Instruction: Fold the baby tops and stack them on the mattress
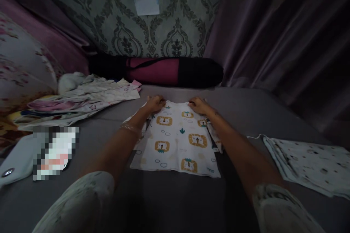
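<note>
Lion-print shirt (179, 140) lies flat, front up, on the grey surface (246, 111), straight ahead between the forearms, neckline away from the person and hem nearest. Its sleeves are largely covered by the forearms, with only bits of them showing at either side, and the shoulders are partly under the fingers. Left hand (156, 104) and right hand (199, 106) are apart, each pinched on the fabric beside the neckline; the dimness blurs the exact grip. White cloth carries tan lion faces, some with green tufts, plus thin oval outlines; lettering by the hem is too small to read. Folded cloth (311, 164) at right runs out of view, and pixelation masks an item (56, 154) at left.
</note>
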`<move>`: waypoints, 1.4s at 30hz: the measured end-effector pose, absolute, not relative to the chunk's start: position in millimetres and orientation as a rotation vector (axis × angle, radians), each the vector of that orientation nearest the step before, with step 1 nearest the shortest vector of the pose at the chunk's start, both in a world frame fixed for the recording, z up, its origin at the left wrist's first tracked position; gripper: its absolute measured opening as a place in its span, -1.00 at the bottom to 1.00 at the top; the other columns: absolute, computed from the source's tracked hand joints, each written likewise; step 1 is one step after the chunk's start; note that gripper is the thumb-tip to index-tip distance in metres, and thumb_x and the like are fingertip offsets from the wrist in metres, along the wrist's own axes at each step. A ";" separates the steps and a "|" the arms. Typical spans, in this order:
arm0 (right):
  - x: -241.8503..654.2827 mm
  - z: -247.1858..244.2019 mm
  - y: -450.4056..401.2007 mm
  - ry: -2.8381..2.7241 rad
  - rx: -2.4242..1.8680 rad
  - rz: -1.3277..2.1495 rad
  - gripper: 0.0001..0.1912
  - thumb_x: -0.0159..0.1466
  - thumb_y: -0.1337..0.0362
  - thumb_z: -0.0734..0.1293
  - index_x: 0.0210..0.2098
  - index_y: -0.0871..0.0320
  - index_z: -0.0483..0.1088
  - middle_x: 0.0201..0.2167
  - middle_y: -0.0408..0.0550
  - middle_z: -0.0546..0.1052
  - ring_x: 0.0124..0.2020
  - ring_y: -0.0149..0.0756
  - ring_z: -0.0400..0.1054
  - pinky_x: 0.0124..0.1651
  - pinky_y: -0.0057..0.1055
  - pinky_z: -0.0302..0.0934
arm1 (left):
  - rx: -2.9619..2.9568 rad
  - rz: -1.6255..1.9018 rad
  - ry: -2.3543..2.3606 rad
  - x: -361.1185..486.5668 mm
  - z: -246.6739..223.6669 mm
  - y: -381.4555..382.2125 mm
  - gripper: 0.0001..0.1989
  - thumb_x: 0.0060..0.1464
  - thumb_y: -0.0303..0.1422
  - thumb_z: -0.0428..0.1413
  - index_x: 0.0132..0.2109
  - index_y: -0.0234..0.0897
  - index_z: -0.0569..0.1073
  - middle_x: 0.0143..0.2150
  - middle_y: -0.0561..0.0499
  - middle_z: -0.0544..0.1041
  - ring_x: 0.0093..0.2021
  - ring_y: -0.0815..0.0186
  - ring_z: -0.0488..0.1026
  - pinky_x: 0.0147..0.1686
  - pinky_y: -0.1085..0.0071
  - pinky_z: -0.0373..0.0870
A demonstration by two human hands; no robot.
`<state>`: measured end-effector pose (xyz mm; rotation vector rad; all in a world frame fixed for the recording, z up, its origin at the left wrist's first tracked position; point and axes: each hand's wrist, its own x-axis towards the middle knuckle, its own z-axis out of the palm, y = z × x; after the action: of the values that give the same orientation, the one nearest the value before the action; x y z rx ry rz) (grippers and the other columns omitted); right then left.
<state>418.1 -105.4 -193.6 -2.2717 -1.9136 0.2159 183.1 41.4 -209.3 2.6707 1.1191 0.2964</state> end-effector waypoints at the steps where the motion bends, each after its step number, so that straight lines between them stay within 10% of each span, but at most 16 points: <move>1: 415.9 -195.8 -103.8 -1.896 -2.280 0.209 -0.69 0.39 0.17 0.20 0.00 0.12 0.47 0.05 0.05 0.50 0.11 -0.13 0.30 0.11 -0.26 0.09 | 2.674 0.303 1.107 185.0 -209.9 40.9 -0.75 0.19 -0.24 0.02 -0.13 -0.21 0.54 -0.02 -0.16 0.57 0.01 0.00 0.45 0.09 -0.02 0.18; 17: 410.5 -206.4 -115.4 -1.621 -2.230 0.078 -0.63 0.40 0.15 0.15 0.09 0.15 0.36 0.11 0.10 0.43 0.14 -0.12 0.25 0.15 -0.23 0.11 | 2.887 0.435 1.379 193.3 -222.5 10.6 -0.67 0.28 -0.25 -0.09 0.03 -0.38 0.36 0.05 -0.37 0.41 0.06 -0.09 0.32 0.04 0.02 0.15; 29: 461.3 -201.2 -261.7 -0.985 -2.409 0.528 -0.64 0.17 0.00 0.39 -0.31 0.20 0.48 -0.52 -0.10 0.50 -0.51 -0.38 0.35 -0.51 -0.53 0.18 | 2.726 0.546 0.500 261.0 -216.4 -49.5 -0.69 0.20 -0.45 -0.10 0.00 -0.30 0.46 -0.02 -0.18 0.51 0.02 0.15 0.43 0.08 0.19 0.34; 42: 389.8 -179.5 -267.8 -1.770 -2.215 -0.188 -0.70 0.29 0.50 0.12 -0.11 0.20 0.41 -0.05 0.16 0.49 0.03 -0.12 0.35 0.09 -0.23 0.18 | 2.844 0.321 0.707 293.6 -239.5 -100.2 -0.44 0.34 -0.17 -0.22 0.36 -0.33 0.18 0.43 -0.16 0.11 0.43 0.05 -0.04 0.36 0.07 -0.02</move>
<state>389.8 -267.8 -179.5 -2.2155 -1.7699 -0.1884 293.6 -100.2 -239.5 2.8443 0.7070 0.3208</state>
